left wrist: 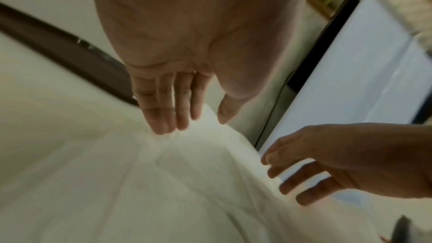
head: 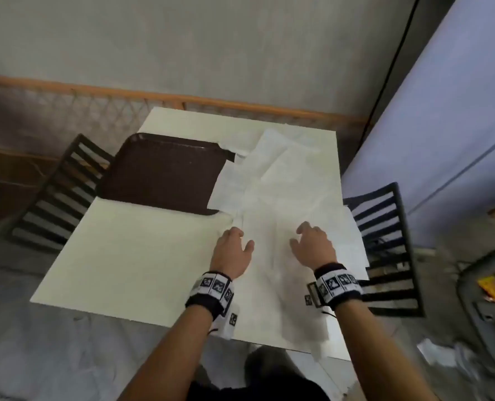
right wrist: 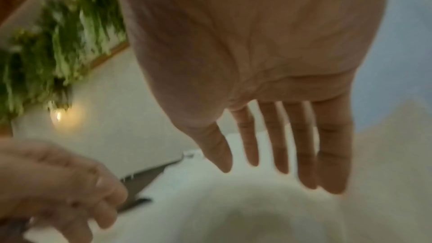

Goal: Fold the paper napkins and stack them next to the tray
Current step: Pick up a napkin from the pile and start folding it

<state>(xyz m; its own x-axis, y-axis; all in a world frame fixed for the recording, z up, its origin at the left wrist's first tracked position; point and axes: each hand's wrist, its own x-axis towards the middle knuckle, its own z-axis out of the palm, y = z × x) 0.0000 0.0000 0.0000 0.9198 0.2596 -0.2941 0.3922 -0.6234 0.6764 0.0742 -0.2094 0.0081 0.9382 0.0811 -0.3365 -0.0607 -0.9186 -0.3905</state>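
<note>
My left hand (head: 232,248) and right hand (head: 312,244) hover apart, fingers extended, gripping nothing, over the unfolded paper napkins (head: 281,198) spread on the white table (head: 130,256) right of the brown tray (head: 162,172). Step: starting the first fold. Next: pinch one napkin's near edge only.

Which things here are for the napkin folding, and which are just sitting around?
For the job: paper napkins, brown tray, left hand, right hand, both open over the napkins.

Just around: two black chairs, white table underneath.
</note>
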